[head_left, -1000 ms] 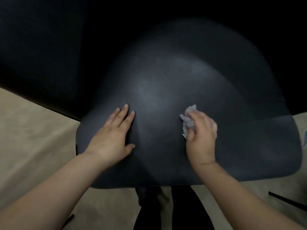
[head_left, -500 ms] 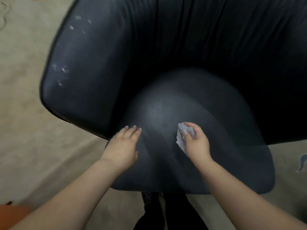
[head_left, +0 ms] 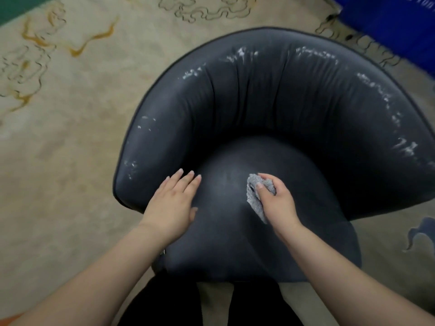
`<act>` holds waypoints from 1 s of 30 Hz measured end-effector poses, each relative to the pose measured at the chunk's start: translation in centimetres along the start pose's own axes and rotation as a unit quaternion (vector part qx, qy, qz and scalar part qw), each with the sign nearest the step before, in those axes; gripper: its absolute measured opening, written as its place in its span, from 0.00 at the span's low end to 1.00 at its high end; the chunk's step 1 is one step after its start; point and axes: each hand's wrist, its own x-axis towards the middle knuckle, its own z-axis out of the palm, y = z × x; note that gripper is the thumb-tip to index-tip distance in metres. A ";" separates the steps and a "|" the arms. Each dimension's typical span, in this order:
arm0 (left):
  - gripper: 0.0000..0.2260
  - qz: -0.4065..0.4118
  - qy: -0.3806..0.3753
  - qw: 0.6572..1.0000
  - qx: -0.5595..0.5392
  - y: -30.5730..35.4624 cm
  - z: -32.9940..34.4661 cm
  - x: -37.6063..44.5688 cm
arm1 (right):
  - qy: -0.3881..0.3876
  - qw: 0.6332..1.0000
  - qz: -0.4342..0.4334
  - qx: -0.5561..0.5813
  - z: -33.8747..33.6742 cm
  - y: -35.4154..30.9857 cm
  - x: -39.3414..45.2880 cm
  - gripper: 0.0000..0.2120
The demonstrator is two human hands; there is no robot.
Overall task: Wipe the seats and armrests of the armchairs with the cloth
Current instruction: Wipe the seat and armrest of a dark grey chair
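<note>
Head view: dark armchair [head_left: 270, 102] on beige patterned carpet [head_left: 70, 137] (white scuffs along armrest rim). Left hand [head_left: 171, 203] flat, fingers straight, on seat [head_left: 226, 231] edge; right hand [head_left: 277, 203] pinches crumpled grey cloth [head_left: 253, 196] against seat centre.

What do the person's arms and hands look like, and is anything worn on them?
Both forearms are bare, with no sleeves in view. The left hand and the right hand wear no gloves, and no rings, watch or bracelets show. The fingernails are short and unpainted.
</note>
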 end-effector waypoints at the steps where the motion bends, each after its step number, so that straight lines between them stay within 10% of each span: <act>1: 0.34 0.009 0.003 1.000 0.001 -0.7 -0.9 0.0 | 0.006 1.000 0.005 0.002 0.5 -0.5 -0.2 0.09; 10: 0.33 0.101 0.060 0.993 -0.007 -12.1 -9.2 5.3 | 0.079 0.996 0.028 0.028 9.9 -5.2 -1.1 0.10; 20: 0.34 0.126 -0.047 0.990 -0.050 -23.4 -7.8 9.0 | 0.198 0.971 0.054 0.125 20.1 -6.8 -1.9 0.11; 30: 0.41 0.124 -0.045 0.977 -0.170 -25.1 -5.0 9.7 | 0.165 0.978 0.013 0.125 23.9 -6.1 -1.7 0.12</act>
